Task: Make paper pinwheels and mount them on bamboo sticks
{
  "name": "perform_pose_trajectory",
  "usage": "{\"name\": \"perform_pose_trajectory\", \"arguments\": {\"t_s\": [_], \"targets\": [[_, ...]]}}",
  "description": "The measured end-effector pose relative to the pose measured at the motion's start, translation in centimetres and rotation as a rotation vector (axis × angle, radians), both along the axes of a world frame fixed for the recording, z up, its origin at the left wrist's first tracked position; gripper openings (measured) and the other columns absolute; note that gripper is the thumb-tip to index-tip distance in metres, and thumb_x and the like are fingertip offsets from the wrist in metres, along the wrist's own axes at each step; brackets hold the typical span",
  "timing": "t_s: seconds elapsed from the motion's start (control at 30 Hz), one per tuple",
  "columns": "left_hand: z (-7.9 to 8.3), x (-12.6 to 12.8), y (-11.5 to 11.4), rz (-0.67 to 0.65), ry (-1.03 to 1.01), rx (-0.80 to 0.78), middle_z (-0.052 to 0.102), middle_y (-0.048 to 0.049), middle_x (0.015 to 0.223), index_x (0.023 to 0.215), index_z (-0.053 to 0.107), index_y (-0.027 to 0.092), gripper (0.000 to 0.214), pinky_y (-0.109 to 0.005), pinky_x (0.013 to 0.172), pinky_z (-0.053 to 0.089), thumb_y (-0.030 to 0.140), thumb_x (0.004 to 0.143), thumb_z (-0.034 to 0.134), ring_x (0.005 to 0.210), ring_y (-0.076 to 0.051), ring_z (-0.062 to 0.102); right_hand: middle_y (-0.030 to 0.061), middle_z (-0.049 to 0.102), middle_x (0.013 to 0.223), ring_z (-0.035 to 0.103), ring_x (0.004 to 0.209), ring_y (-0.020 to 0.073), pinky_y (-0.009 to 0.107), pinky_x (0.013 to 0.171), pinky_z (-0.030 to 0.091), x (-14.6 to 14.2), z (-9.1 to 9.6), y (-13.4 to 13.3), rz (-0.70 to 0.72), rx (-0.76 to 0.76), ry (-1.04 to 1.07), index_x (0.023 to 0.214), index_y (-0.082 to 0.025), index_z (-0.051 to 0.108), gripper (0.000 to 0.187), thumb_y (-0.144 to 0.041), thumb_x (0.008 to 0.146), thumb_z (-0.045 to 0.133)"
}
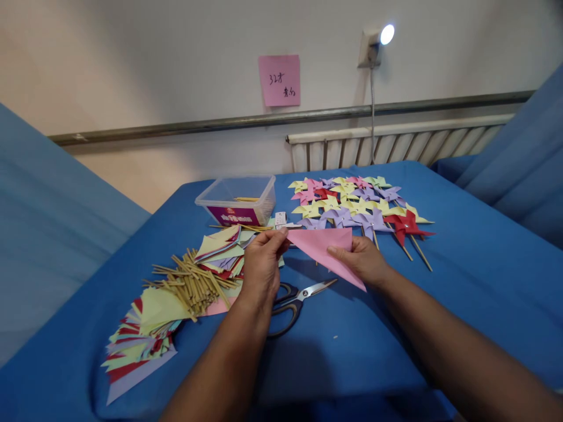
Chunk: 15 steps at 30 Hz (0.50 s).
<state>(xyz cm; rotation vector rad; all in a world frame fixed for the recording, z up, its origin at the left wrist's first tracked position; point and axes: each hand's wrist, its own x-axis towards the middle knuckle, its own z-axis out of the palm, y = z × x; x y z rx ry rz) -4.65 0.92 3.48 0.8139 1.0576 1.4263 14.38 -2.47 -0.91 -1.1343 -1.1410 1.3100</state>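
A pink sheet of paper (323, 245), folded into a triangle, is held up between my two hands above the table. My left hand (264, 258) pinches its left corner between thumb and fingers. On the other side, my right hand (363, 258) grips the right part, thumb in front and fingers behind. Below the paper lies a pair of scissors (303, 295) with dark handles, its blades pointing right. Left of my left hand are a heap of thin wooden sticks (193, 284) and stacks of coloured paper (145, 331).
Rows of finished paper pinwheels (343, 217) on sticks cover the table's back right. A clear plastic box (240, 199) with a few sticks stands at the back left, a small white box (280, 220) beside it. The blue-covered table (461, 281) is flanked by blue curtains (44, 205).
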Motion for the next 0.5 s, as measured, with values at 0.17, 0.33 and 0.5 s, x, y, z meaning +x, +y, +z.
{"name": "perform_pose_trajectory", "arguments": {"t_s": [0.17, 0.33, 0.5], "targets": [[-0.1, -0.1, 0.1, 0.015, -0.065, -0.032, 0.063, 0.0003, 0.068, 0.073, 0.065, 0.014, 0.032, -0.021, 0.062, 0.044, 0.039, 0.061, 0.081, 0.062, -0.009, 0.057, 0.0055, 0.075, 0.082, 0.067, 0.068, 0.0197, 0.033, 0.065, 0.051, -0.1, 0.1, 0.1, -0.077, -0.057, 0.106, 0.086, -0.018, 0.076, 0.031, -0.040, 0.065, 0.079], [-1.0, 1.9, -1.6, -0.366, 0.120, -0.126, 0.069, -0.0044, 0.079, 0.085, 0.071, 0.014, 0.035, -0.024, 0.063, 0.045, 0.034, 0.059, 0.083, 0.066, -0.012, 0.059, 0.0061, 0.075, 0.080, 0.066, 0.067, 0.0205, 0.034, 0.065, 0.051, -0.6, -0.4, 0.4, -0.138, -0.026, 0.129, 0.085, -0.015, 0.075, 0.035, -0.043, 0.063, 0.081], [-1.4, 3.0, -2.5, -0.376, 0.178, -0.119, 0.072, -0.0072, 0.081, 0.085, 0.073, 0.012, 0.034, -0.025, 0.067, 0.046, 0.029, 0.057, 0.083, 0.067, -0.014, 0.061, 0.0068, 0.075, 0.084, 0.066, 0.073, 0.0223, 0.037, 0.071, 0.051, -0.9, -1.0, 0.5, -0.148, 0.019, 0.085, 0.087, -0.015, 0.075, 0.036, -0.043, 0.065, 0.080]]}}
